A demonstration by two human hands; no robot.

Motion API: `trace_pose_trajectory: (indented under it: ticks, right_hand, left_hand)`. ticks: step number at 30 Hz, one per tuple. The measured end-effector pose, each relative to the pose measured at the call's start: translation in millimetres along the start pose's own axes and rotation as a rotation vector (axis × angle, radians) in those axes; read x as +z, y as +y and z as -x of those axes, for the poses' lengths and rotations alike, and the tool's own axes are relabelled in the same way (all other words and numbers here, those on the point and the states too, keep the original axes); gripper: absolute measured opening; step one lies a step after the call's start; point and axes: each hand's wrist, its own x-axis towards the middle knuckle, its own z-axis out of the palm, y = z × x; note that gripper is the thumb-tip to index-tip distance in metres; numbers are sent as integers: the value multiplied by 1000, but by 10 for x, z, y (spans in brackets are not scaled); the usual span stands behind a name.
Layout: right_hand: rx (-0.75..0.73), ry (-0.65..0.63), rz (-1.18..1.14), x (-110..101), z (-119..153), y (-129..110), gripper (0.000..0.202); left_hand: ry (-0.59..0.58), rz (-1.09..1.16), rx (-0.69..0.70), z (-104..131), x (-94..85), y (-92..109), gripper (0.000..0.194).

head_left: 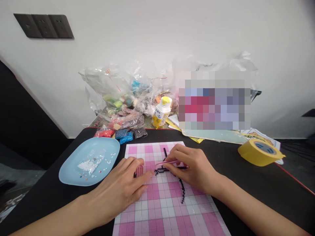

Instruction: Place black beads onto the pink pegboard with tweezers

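A pink-and-white checked sheet (169, 209) lies on the black table, marked with fine grid lines. Small black beads (182, 186) form thin lines across its upper part. Pink tweezers (163, 162) are pinched in my right hand (189, 164), their tip pointing left, low above the beads. My left hand (129, 180) rests at the sheet's left side, closed around a small pink ridged tray (139, 170). Something dark shows at the tray's left edge. Fingers hide part of the tray and some of the bead lines.
Left of the sheet, a light blue plate (66, 170) carries white beads and a clear bag. Bead packets (126, 137), plastic bags (108, 85) and a yellow-capped bottle (161, 113) stand along the back. A yellow tape roll (256, 154) lies at the right.
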Motion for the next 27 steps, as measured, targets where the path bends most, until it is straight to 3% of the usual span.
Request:
trace_pose_trajectory:
  ticks: [10,16,27]
  right_hand:
    - [-19,-19,-1,5,3,-10,16]
    - [-23,-16,14,-27,-6,-7,22]
    - [-51,-11,106,-48,1,9,25]
  left_hand:
    - [-5,12,-16,7,5,-18,36]
    - [33,168,-59,37,15,-30,33]
    - [203,313,-176,70,-12,-27,53]
